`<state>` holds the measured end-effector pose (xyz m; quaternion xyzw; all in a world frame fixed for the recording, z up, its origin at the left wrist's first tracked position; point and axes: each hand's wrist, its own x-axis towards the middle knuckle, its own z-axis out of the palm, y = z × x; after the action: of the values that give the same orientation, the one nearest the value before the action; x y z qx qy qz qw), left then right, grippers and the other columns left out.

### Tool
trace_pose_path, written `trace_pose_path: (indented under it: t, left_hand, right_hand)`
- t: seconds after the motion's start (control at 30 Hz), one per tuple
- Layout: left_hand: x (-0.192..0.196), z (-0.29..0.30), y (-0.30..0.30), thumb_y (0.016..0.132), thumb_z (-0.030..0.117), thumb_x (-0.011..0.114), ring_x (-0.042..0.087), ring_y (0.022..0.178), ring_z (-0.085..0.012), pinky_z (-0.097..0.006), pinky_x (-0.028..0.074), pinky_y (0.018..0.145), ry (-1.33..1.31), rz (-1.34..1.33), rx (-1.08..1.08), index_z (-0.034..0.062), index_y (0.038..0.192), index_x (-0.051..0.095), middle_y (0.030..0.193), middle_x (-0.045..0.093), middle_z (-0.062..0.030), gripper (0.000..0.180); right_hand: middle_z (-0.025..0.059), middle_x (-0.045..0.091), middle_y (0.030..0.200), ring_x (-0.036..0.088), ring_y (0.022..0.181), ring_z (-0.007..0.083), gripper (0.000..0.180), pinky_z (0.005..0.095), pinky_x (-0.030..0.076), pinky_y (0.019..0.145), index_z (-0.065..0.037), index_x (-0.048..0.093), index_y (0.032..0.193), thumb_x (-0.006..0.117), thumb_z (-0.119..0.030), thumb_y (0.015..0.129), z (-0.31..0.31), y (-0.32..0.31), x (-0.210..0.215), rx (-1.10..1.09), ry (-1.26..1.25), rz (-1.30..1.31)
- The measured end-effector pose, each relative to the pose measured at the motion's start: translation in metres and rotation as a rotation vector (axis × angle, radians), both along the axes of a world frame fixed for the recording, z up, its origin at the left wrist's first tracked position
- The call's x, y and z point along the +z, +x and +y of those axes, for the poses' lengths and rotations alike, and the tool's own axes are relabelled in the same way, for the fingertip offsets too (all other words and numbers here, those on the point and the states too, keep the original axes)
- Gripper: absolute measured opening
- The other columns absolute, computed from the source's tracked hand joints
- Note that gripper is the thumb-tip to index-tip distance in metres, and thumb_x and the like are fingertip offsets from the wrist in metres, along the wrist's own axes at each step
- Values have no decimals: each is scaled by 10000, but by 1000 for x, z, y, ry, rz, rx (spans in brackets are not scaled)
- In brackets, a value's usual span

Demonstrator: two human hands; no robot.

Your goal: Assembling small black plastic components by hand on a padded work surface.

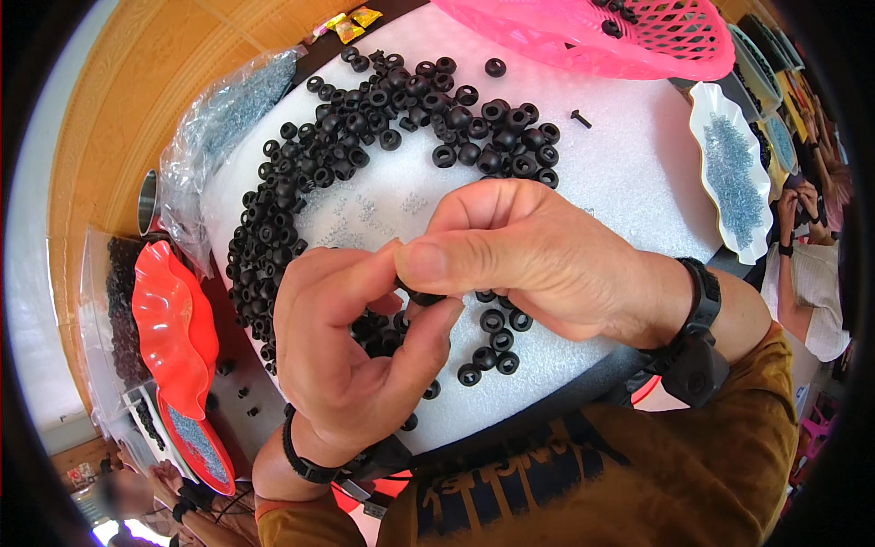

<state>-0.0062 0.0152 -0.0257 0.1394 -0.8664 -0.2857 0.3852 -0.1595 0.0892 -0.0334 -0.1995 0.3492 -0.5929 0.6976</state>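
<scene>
My left hand (pixel 342 342) is closed, with a black round part (pixel 421 296) between thumb and fingers, mostly hidden. Thumb and forefinger of my right hand (pixel 547 260) pinch together right above it, touching the left fingertips; whatever they hold is hidden. Around both hands lies a broad curved heap of black ball-shaped parts (pixel 283 196) with holes through them. Several more loose black parts (pixel 492 320) lie under and beside my right hand. Tiny clear pieces (pixel 365 211) are scattered on the white foam-covered table (pixel 629 182) inside the curve.
A pink lattice basket (pixel 583 41) stands at the far edge. At right sits a white wavy dish (pixel 734 182) of small clear pieces; a clear bag (pixel 223 114) of them lies at left. Red wavy dishes (pixel 173 319) stand left. Other people's hands (pixel 807 196) show at the rim.
</scene>
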Motion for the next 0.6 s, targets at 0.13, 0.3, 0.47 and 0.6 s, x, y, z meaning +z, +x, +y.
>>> trace_pose_path:
  t: [0.13, 0.3, 0.47, 0.6]
  left_hand:
    - [-2, 1, -1, 611, -53, 763, 517, 587, -143, -244, 412, 516, 10, 29, -6, 16, 1017, 584, 804, 584, -62, 449]
    - [-2, -5, -1, 602, -51, 764, 506, 547, -134, -246, 389, 509, -60, 36, -42, 18, 1008, 585, 797, 576, -58, 449]
    - [-1, -9, 3, 589, -61, 721, 500, 533, -131, -243, 374, 504, -81, 71, -35, 17, 1004, 586, 782, 562, -53, 443]
    - [0, -9, 3, 584, -63, 698, 506, 539, -135, -239, 381, 501, -69, 70, -58, 8, 1019, 581, 784, 551, -58, 456]
  right_hand:
    - [16, 604, 726, 534, 673, 89, 343, 218, 437, 624, -28, 643, 802, 763, -346, 750, 1, 1, 3, 8, 4, 13]
    - [56, 639, 796, 584, 744, 120, 232, 243, 467, 686, -21, 644, 830, 717, -240, 797, 1, -1, 4, 22, 10, 17]
    - [89, 666, 877, 627, 809, 138, 121, 258, 496, 741, -4, 639, 909, 674, -91, 831, 6, -2, 11, 63, -9, 9]
    - [80, 663, 907, 623, 820, 117, 157, 245, 496, 749, -1, 635, 954, 680, -40, 809, 7, -3, 12, 67, -19, -81]
